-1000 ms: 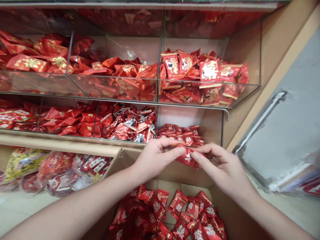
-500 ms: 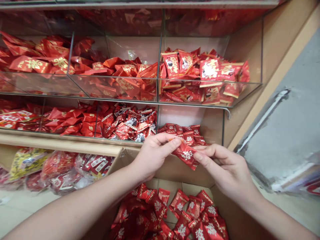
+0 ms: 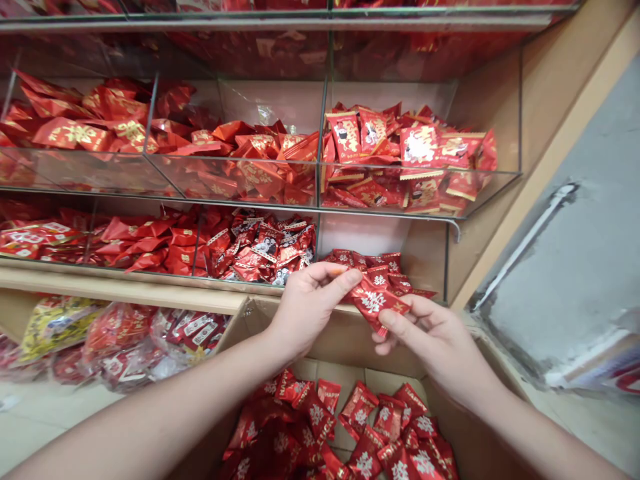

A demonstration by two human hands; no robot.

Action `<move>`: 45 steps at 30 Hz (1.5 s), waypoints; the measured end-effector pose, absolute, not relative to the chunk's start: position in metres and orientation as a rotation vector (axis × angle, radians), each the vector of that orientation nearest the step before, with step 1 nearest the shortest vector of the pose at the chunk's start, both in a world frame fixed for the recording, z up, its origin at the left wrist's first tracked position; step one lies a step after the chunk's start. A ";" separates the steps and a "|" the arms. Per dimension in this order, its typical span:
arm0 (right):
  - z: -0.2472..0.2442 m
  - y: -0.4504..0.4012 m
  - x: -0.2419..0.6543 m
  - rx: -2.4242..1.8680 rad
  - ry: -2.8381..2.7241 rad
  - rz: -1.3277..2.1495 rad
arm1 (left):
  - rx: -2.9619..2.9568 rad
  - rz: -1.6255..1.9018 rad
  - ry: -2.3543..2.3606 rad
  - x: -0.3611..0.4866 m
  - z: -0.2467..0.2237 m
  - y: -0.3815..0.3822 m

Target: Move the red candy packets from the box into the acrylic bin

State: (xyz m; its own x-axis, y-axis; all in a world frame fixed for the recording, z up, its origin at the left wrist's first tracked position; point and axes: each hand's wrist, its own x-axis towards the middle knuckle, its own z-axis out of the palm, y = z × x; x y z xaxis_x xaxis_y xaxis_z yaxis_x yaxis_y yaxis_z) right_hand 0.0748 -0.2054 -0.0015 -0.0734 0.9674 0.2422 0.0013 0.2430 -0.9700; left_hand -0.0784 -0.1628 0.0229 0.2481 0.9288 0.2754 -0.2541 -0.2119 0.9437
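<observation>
A small red candy packet with a silver character printed on it is held between my two hands, above the cardboard box. My left hand pinches its upper left end between thumb and fingers. At the packet's lower right end, my right hand grips it with thumb and index finger, the other fingers curled beneath. Many similar red packets lie loose in the box below. Just behind my hands, a shelf compartment holds more such packets.
Shelves with clear dividers hold piles of red-wrapped candies. Bagged sweets sit under the lower wooden ledge at left. A wooden side panel and grey wall stand at right.
The packet has turned and tilted between my hands. My right hand has moved slightly down and left, its lower fingers now showing beneath the packet. The view has shifted slightly.
</observation>
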 end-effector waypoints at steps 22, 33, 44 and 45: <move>0.002 -0.214 0.078 -0.743 -1.347 1.430 | 1.652 0.921 0.615 -0.084 0.024 -0.172; 0.001 -0.214 0.083 -1.053 -1.875 0.840 | 1.965 0.931 0.677 -0.086 0.022 -0.170; 0.004 -0.220 0.082 -1.147 -1.793 0.775 | 1.869 0.984 0.773 -0.086 0.020 -0.169; 0.003 -0.221 0.081 -1.143 -1.784 0.775 | 1.847 0.977 0.764 -0.085 0.020 -0.170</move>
State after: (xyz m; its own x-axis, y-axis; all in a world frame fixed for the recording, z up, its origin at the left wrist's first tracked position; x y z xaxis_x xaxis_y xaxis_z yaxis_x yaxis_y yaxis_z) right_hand 0.0812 -0.2205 0.0030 -0.2142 0.9201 0.3280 0.3881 0.3883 -0.8358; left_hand -0.0852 -0.1697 0.0203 0.5001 0.8071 0.3137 0.1103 -0.4187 0.9014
